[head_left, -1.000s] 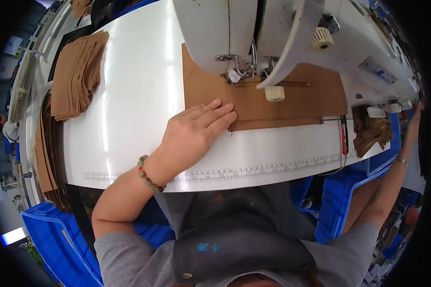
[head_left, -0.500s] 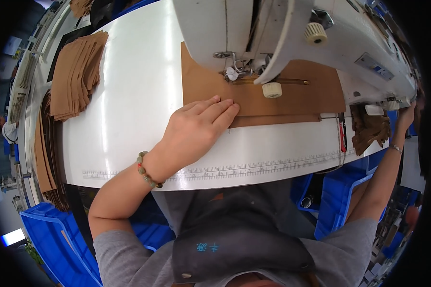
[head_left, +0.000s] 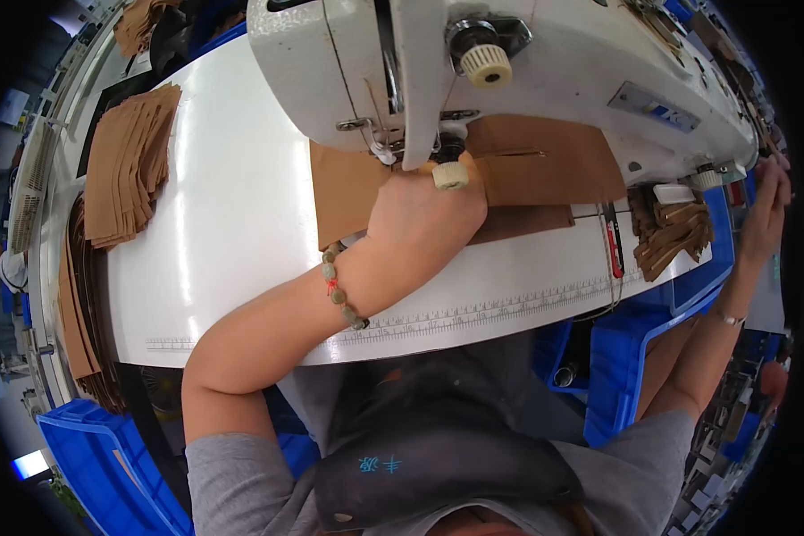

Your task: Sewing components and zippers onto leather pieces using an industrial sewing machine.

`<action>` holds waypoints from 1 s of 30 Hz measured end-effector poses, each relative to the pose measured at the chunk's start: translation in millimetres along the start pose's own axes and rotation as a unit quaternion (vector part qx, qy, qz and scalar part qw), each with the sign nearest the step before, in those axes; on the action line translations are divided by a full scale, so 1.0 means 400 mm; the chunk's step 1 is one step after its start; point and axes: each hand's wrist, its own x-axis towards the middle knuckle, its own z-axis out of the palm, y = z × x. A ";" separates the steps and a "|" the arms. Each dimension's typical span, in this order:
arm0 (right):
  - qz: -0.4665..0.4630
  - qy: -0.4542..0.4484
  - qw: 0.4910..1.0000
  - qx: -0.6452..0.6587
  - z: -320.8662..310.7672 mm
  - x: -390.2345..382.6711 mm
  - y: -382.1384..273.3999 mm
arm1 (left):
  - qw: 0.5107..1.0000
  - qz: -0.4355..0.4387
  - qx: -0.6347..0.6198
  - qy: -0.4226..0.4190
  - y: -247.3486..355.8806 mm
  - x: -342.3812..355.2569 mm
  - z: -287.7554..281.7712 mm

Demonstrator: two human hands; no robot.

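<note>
Brown panel [head_left: 554,174] lies on the white worktop [head_left: 232,179] below the head of the sewing machine [head_left: 554,67], with a second brown layer [head_left: 529,223] showing along its near edge. Your left hand [head_left: 431,213] is over the panel, close by the needle area [head_left: 387,150]; its fingertips are hidden behind the machine, so I cannot tell whether they are pinching or pressing. Your right hand [head_left: 766,213] is at the far right, near the machine's end, fingers apparently stretched out; whether it touches anything is unclear. You seem to be tending the needle area, perhaps setting the panel or thread. The next move probably calls for a flat, aligned panel and fingers clear before any stitching.
</note>
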 end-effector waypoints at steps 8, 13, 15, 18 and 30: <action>-0.352 -0.404 0.803 0.262 0.295 -0.318 -0.687 | 0.984 0.001 -0.137 0.116 0.022 -0.031 -0.054; -0.284 -0.366 0.866 0.187 0.338 -0.285 -0.617 | 0.984 0.001 -0.141 0.106 -0.008 -0.078 -0.060; -0.246 -0.317 0.897 0.185 0.342 -0.269 -0.555 | 0.975 0.044 -0.175 0.131 -0.030 -0.097 -0.036; -0.193 -0.245 0.932 0.186 0.312 -0.272 -0.487 | 0.989 0.037 -0.110 0.092 -0.061 -0.160 0.027; -0.247 -0.387 0.845 0.274 0.207 -0.151 -0.718 | 0.933 -0.046 -0.342 -0.105 -0.211 -0.067 -0.083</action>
